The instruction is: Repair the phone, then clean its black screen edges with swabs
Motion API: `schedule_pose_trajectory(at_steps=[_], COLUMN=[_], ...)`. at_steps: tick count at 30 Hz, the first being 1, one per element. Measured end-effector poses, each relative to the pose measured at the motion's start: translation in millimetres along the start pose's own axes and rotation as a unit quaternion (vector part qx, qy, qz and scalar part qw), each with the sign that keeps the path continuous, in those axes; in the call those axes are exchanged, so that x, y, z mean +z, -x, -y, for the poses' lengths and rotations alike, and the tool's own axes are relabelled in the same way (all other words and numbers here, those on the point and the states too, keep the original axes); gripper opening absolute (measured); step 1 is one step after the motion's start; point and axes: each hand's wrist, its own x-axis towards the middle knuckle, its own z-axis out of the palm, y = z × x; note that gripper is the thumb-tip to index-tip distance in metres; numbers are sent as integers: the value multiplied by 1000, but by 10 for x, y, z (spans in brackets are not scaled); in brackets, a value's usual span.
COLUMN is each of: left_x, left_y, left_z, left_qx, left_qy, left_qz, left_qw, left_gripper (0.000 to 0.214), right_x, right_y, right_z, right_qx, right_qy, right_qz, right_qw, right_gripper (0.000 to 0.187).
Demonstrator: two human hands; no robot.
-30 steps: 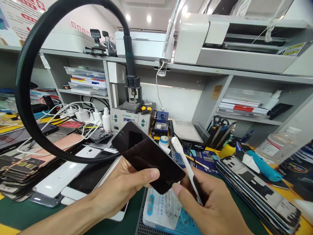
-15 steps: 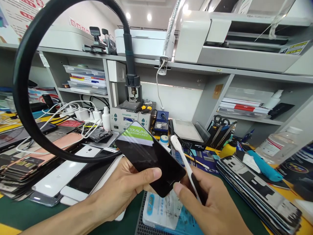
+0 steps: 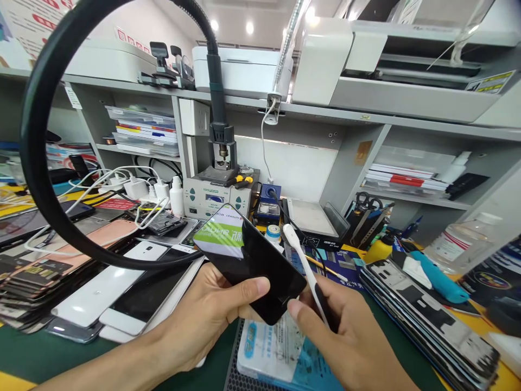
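Observation:
My left hand (image 3: pixel 220 304) is closed around a black smartphone (image 3: pixel 262 266), thumb lying across its front glass. The phone is held tilted, and a green and white sign mirrors in its upper part. In my right hand (image 3: pixel 345 331) is a white toothbrush (image 3: pixel 304 258) with a black grip, its head pointing up and away from the glass. My right thumb touches the phone's lower end by the home button. The other right fingers are partly hidden behind the brush handle. Below both hands lies a blue and white box (image 3: pixel 266 353) with dark smudges.
Several phones (image 3: pixel 109 282) and a stack of phone parts (image 3: pixel 36 282) lie at left. A thick black hose (image 3: pixel 30 125) loops over them from a grey soldering station (image 3: pixel 215 198). At right are stacked phone frames (image 3: pixel 431 320) and a clear bottle (image 3: pixel 459 239).
The phone has turned slightly in my hands, so the sign's reflection on its glass has shifted. Both hands keep their hold.

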Motion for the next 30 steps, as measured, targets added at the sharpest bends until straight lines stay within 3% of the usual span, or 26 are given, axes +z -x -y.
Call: schedule_pose_trajectory(at_steps=[24, 30], left_x=[-7, -17], left_y=[9, 0], left_z=[51, 49], left_qx=[-15, -14], left_qy=[20, 22], left_qz=[12, 21], left_qw=[1000, 999], left_gripper=[21, 25], right_x=[55, 37], right_y=[-25, -25], right_z=[-75, -80], right_qx=[6, 2], right_qy=[-49, -53], right_qz=[-15, 6], right_qw=[999, 999], right_gripper=[33, 36])
